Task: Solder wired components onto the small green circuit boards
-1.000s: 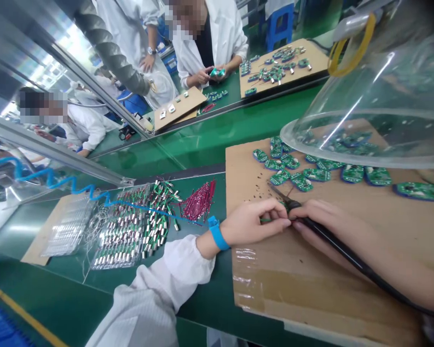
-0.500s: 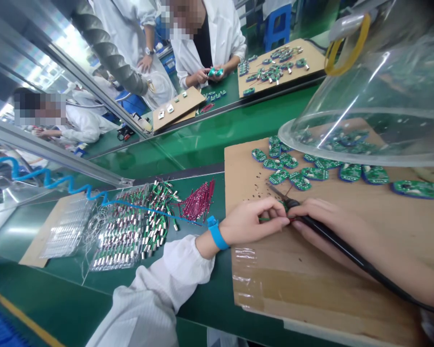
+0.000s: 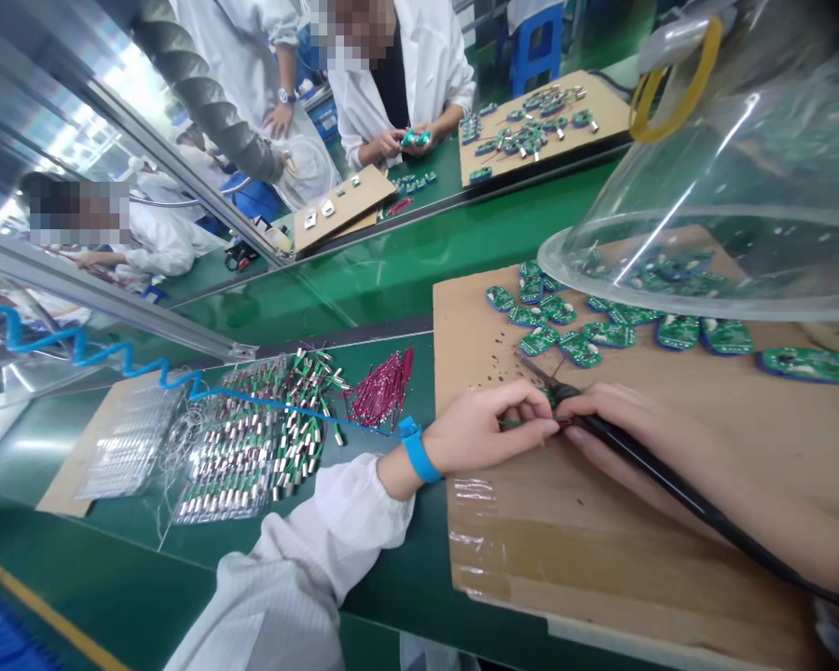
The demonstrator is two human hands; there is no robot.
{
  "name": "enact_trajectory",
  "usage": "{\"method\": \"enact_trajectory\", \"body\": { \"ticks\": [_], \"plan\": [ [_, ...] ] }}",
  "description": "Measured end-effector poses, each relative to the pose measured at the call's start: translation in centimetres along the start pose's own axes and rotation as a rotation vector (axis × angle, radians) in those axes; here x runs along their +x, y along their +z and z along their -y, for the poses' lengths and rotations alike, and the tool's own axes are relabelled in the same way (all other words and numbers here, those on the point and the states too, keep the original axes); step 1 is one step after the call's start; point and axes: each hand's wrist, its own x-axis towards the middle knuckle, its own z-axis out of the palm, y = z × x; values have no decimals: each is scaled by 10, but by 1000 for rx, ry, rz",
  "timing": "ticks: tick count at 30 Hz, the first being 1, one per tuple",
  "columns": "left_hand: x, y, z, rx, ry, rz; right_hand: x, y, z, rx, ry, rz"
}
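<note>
Here's the green bench [image 3: 391, 578] running under everything, and on its right side the broad cardboard sheet [image 3: 601, 531]. A clear hood [image 3: 671, 303] looms over the far right corner. Low across the sheet goes the soldering iron [image 3: 643, 466], black-handled, its cable [image 3: 776, 564] trailing to the near right, its slim tip [image 3: 533, 368] aimed far left.

And the right hand [image 3: 615, 410]: closed around the iron's front end, fingers curled, no slack showing. The left hand [image 3: 489, 429] comes in from the left in a tight pinch, fingertips just beside the right's, seemingly on a thin green wire [image 3: 509, 423]. Beyond them, circuit boards [image 3: 608, 335] lie scattered across the far part of the sheet.

How will these handle? The iron looks light and stiff, its cable likely to tug; the handle is the place to grip, well clear of that metal tip, which may be hot. The wire should be soft, springy and easily bent, best pinched close to its end.

Now the hard part to see: the fingers hide whatever they meet on, a speck of red [image 3: 565, 425] there is too small to name, the right wrist runs near the frame's edge, and the hood blurs the boards beneath.
</note>
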Motion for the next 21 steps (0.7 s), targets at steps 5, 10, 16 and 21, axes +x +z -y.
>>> {"method": "enact_trajectory", "body": {
  "ticks": [5, 10, 16, 21],
  "plan": [
    [-1, 0, -2, -14, -25, -5, 1, -2, 3, -12, -13, -3],
    [-1, 1, -1, -50, -22, -8, 0, -3, 2, -16, -28, 9],
    [0, 2, 3, -191, 25, -115, 3, -5, -7, -87, -110, -316],
    [1, -5, 2, -73, -33, -196, 1, -18, 3, -86, -143, -348]
  ]
}}
